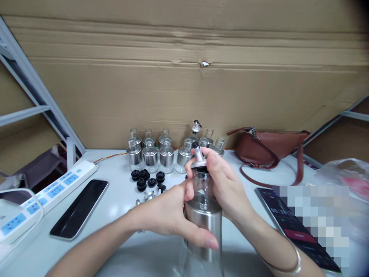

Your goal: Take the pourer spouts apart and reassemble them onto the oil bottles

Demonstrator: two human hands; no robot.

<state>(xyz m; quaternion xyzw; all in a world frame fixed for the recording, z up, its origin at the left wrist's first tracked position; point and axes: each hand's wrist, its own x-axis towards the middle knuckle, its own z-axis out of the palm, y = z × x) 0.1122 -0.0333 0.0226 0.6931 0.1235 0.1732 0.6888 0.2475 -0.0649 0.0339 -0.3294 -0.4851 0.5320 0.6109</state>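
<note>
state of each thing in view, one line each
held bottle: upright
held spout: at its mouth, seating unclear
left hand: wrapped around bottle
right hand: closed on spout
six left bottles: upright, open
rear spout: mounted upright
black stoppers: loose
left phone: screen dark
right phone: screen lit
power strip: several sockets free
brown bag: strap trailing

both forearms [105, 240] angle inward, left hand [168, 209] curled low, right hand [224, 179] curled higher.

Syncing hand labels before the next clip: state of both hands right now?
Left hand: closed around the metal-banded glass bottle.
Right hand: closed, holding the pour spout at the bottle's mouth.
</note>
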